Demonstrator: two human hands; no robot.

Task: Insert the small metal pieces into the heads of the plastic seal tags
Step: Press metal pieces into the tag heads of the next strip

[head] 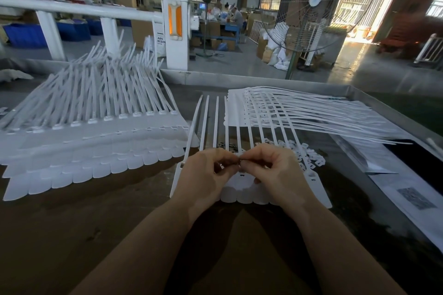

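Now both hands meet over seal tag strip (242, 189): left hand (203, 175), right hand (275, 170) fingertips pinch a small metal piece (239, 160) between them; spare pieces (227, 145) at 12 o'clock.

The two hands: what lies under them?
A connected row of white seal tags lies under the left hand and right hand. Most tag heads are covered; whatever the fingers pinch is hidden.

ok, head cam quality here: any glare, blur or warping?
Head view: doorway upper right is blown out and glares on the floor; railing bows from wide-angle distortion; both hands cast shadows on the table; the metal piece at the fingers is too small to resolve.
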